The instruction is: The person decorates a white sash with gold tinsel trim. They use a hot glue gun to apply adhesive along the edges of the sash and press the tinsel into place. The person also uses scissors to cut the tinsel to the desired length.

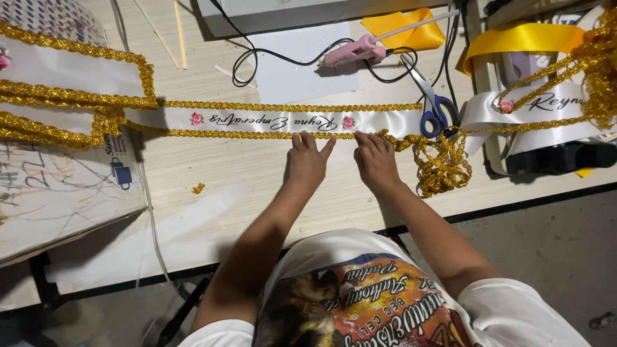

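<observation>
Both hands press fingertips onto the gold braid trim (257,134) edging a white satin sash (283,121), which runs left to right across the wooden surface (244,186); left hand (307,160) and right hand (376,162) lie flat, grasping nothing, side by side.

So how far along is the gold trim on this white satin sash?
Far edge of the white satin sash looks fully trimmed. Left hand and right hand press gold braided trim onto the near edge. A loose pile of trim remains unattached.
</observation>
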